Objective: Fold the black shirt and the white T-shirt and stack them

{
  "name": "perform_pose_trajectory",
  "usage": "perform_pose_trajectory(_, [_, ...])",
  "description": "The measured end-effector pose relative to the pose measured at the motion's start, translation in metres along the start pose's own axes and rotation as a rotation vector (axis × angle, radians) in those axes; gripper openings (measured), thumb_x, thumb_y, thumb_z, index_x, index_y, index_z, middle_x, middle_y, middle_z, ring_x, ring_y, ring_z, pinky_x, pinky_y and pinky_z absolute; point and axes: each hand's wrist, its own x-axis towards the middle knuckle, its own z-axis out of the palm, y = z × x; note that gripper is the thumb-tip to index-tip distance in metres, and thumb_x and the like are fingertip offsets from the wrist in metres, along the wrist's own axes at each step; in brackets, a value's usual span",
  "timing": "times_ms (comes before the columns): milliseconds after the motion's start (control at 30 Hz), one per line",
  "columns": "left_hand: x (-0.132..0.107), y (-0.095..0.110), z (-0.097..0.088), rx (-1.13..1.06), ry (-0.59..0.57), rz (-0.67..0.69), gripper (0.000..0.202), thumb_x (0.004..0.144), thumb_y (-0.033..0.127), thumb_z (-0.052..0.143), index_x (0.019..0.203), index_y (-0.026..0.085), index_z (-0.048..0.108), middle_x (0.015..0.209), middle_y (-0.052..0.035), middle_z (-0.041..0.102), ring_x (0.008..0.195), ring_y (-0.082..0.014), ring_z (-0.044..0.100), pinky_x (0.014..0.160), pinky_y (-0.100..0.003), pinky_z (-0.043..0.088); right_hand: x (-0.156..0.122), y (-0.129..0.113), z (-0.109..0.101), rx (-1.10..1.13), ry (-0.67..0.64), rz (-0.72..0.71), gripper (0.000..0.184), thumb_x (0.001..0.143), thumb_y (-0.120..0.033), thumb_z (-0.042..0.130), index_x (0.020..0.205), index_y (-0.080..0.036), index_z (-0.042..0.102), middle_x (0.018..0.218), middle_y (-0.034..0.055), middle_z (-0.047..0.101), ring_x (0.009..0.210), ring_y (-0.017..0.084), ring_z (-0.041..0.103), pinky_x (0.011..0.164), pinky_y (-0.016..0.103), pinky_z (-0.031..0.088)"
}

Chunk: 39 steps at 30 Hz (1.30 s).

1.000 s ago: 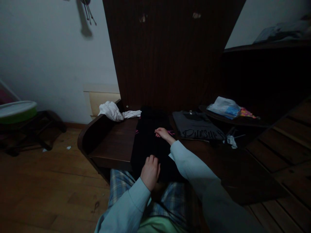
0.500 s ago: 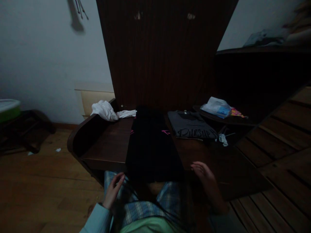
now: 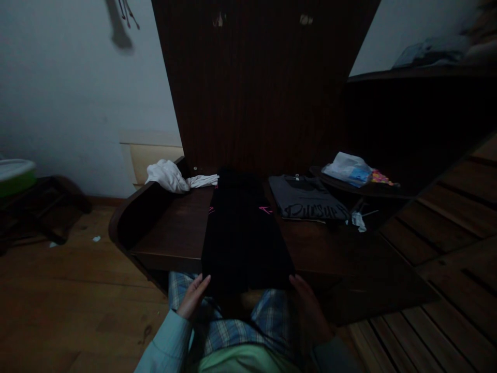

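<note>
A pair of black trousers [image 3: 244, 238] with pink marks near the sides lies flat on the dark wooden desk [image 3: 171, 228], its two leg ends hanging over the front edge. My left hand [image 3: 193, 296] pinches the lower left corner, thumb on top and the other fingers partly hidden. At the lower right corner, my right hand [image 3: 306, 300] holds the cloth the same way, in deep shadow. To the right of the trousers rests a folded grey T-shirt [image 3: 306, 197] with black lettering.
A white cloth [image 3: 166, 176] drapes over the desk's raised left side. On a low shelf to the right sits a plastic bag [image 3: 347, 168], with a crumpled tissue [image 3: 357, 221] below it. A dark stool [image 3: 42, 207] bears a green-sided tub [image 3: 17, 176] at far left.
Both hands have come inward to the trousers' front corners and taken hold of them; before, they hovered apart from the cloth. The trousers look unmoved.
</note>
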Motion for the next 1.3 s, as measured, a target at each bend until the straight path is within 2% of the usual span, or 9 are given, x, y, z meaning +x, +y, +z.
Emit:
perform_pose_trajectory(100, [-0.012,0.014,0.006,-0.054,-0.126,-0.043,0.039,0.061,0.047,0.066,0.088,0.019,0.062,0.089,-0.0068,0.069,0.094,-0.0241,0.062,0.09,-0.041,0.045,-0.002,0.004,0.004,0.007,0.062,-0.025,0.035,0.063,-0.054,0.06,0.083,-0.025,0.062,0.089,0.0024,0.067,0.088,0.023,0.062,0.068,0.032,0.053])
perform_pose_trajectory(333, [-0.05,0.04,-0.005,0.023,-0.029,0.015,0.08,0.053,0.048,0.073,0.122,0.023,0.043,0.098,-0.0042,0.067,0.088,-0.0218,0.063,0.077,-0.034,0.052,-0.029,-0.002,-0.007,-0.076,0.094,-0.057,0.038,0.059,-0.04,0.067,0.092,-0.023,0.057,0.088,0.0026,0.065,0.084,0.021,0.062,0.07,0.03,0.052])
perform_pose_trajectory(433, [-0.063,0.053,-0.013,0.213,-0.054,0.122,0.056,0.057,0.05,0.069,0.105,0.023,0.06,0.101,-0.004,0.066,0.095,-0.0225,0.06,0.083,-0.032,0.049,-0.042,-0.016,-0.012,-0.153,0.057,-0.169,0.047,0.059,-0.039,0.067,0.103,-0.025,0.056,0.102,0.0042,0.064,0.09,0.021,0.06,0.075,0.031,0.051])
perform_pose_trajectory(533, [-0.072,0.063,-0.022,0.413,-0.121,0.166,0.04,0.06,0.058,0.062,0.073,0.02,0.069,0.081,-0.0058,0.069,0.083,-0.0238,0.062,0.077,-0.032,0.05,-0.051,-0.032,-0.02,-0.35,-0.051,-0.217,0.027,0.058,-0.041,0.065,0.079,-0.024,0.066,0.086,0.0045,0.068,0.082,0.022,0.062,0.073,0.031,0.051])
perform_pose_trajectory(633, [-0.078,0.068,-0.034,0.458,-0.224,0.184,0.047,0.066,0.064,0.05,0.069,0.022,0.071,0.075,-0.007,0.069,0.076,-0.0241,0.062,0.073,-0.034,0.051,-0.058,-0.042,-0.033,-0.479,-0.207,-0.189,0.018,0.058,-0.041,0.064,0.063,-0.025,0.067,0.069,0.0045,0.068,0.071,0.023,0.063,0.069,0.032,0.052])
perform_pose_trajectory(733, [-0.081,0.07,-0.045,0.456,-0.316,0.198,0.049,0.067,0.065,0.047,0.078,0.025,0.072,0.083,-0.0079,0.07,0.083,-0.026,0.063,0.077,-0.036,0.05,-0.06,-0.045,-0.051,-0.522,-0.301,-0.15,0.025,0.053,-0.036,0.07,0.077,-0.029,0.071,0.086,0.0045,0.07,0.086,0.027,0.062,0.079,0.036,0.049])
perform_pose_trajectory(867, [-0.075,0.08,-0.045,0.577,-0.357,0.258,0.035,0.065,0.052,0.06,0.09,0.03,0.07,0.092,-0.0052,0.07,0.088,-0.0251,0.063,0.08,-0.034,0.05,-0.055,-0.054,-0.063,-0.538,-0.418,-0.117,0.045,0.048,-0.028,0.072,0.093,-0.035,0.069,0.1,0.0024,0.067,0.096,0.029,0.06,0.084,0.038,0.046])
perform_pose_trajectory(1100, [-0.05,0.132,-0.022,0.794,-0.405,0.626,0.029,0.076,0.045,0.05,0.075,0.025,0.071,0.062,-0.0061,0.059,0.059,-0.0175,0.057,0.053,-0.026,0.047,-0.028,-0.111,-0.035,-0.58,-0.43,-0.296,0.016,0.055,-0.037,0.068,0.07,-0.032,0.072,0.076,0.0031,0.071,0.075,0.025,0.063,0.073,0.034,0.047])
perform_pose_trajectory(1300, [0.005,0.175,0.013,0.742,-0.411,0.739,0.029,0.076,0.043,0.05,0.079,0.019,0.064,0.09,-0.008,0.058,0.086,-0.0196,0.055,0.078,-0.029,0.045,0.036,-0.154,-0.006,-0.736,-0.279,-0.672,0.032,0.068,-0.051,0.057,0.065,-0.02,0.065,0.055,0.0005,0.058,0.051,0.014,0.049,0.05,0.024,0.039])
